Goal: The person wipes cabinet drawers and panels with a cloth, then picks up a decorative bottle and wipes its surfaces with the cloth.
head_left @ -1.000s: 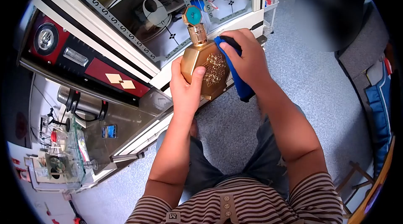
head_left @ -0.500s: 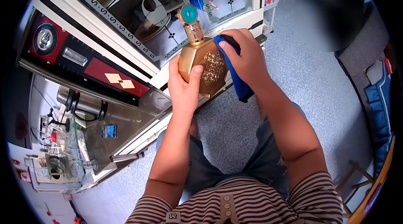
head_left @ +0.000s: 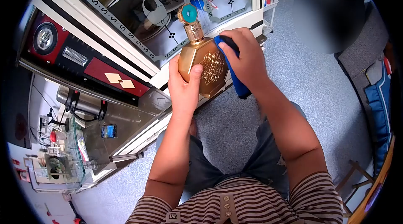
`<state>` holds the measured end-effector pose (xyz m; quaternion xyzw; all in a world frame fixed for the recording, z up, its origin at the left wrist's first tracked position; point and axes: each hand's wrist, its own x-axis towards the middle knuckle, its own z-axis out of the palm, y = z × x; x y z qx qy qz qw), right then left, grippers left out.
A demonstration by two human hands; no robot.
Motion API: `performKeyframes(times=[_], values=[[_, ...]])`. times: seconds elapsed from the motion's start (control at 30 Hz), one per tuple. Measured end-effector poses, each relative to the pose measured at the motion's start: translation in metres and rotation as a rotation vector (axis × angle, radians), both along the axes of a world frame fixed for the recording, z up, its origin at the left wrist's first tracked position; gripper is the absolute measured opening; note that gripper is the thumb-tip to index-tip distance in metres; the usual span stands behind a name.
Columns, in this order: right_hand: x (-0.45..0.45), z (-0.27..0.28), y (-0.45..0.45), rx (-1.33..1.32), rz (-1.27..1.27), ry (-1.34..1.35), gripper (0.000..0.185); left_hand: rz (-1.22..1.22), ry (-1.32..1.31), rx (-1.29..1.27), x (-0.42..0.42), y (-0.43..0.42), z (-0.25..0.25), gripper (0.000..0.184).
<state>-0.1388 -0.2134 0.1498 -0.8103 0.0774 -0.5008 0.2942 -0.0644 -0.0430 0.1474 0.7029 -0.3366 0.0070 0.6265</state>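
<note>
A gold faceted bottle (head_left: 202,65) with raised ornament on its front and a turquoise-centred stopper (head_left: 189,13) is held upright, slightly tilted, in front of the cabinet. My left hand (head_left: 184,84) wraps round its lower left side, thumb across the front face. A blue cloth (head_left: 237,82) with a dark part is gripped in my right hand (head_left: 243,56). That cloth lies against the bottle's upper right edge and hangs down from my fingers. The bottle's back and most of my left fingers are hidden.
A white cabinet with patterned glass doors (head_left: 155,14) stands just beyond the bottle. On the left are a red-and-black gas stove (head_left: 75,56), a metal kettle (head_left: 88,103) and a phone (head_left: 108,131) on the counter. Speckled floor (head_left: 294,89) and a blue-edged cushion (head_left: 380,110) lie to the right.
The cloth's hanging end has drawn up and in slightly, and my right hand has shifted a little. The bottle and my left hand stay nearly where they were.
</note>
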Motion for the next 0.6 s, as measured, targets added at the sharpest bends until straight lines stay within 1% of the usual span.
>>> performKeyframes(times=[0.07,0.1,0.17,0.2,0.27,0.33,0.4,0.43,0.5,0.6], values=[[-0.001,-0.001,0.006,-0.089,-0.013,0.005,0.027,-0.004,0.003,0.003,0.002,0.0,-0.003,0.049],[-0.002,0.0,0.011,-0.09,-0.009,0.006,0.027,0.002,0.004,-0.007,0.003,-0.001,-0.005,0.051],[-0.005,0.004,0.02,-0.187,0.096,-0.053,0.03,0.01,0.006,-0.014,0.004,-0.001,-0.007,0.053],[-0.006,0.004,0.025,-0.188,0.102,-0.055,0.033,-0.004,0.026,-0.018,0.004,-0.001,-0.008,0.053],[-0.004,0.003,0.022,-0.177,0.109,-0.056,0.032,-0.019,0.047,-0.02,0.004,-0.001,-0.007,0.053],[-0.001,0.002,0.017,-0.167,0.116,-0.058,0.031,0.028,-0.012,0.008,0.005,0.0,-0.006,0.053],[0.001,-0.001,0.011,-0.078,0.035,0.004,0.028,0.032,-0.017,0.0,0.007,0.0,-0.007,0.054],[0.001,-0.001,0.009,-0.079,0.034,0.004,0.028,0.036,-0.022,-0.009,0.008,0.0,-0.007,0.054],[0.001,-0.002,0.006,0.0,0.046,0.019,0.026,0.033,-0.022,-0.001,0.005,0.0,-0.004,0.055],[-0.001,-0.003,0.013,-0.071,0.014,-0.011,0.03,0.018,0.003,0.006,0.005,0.0,-0.005,0.056]])
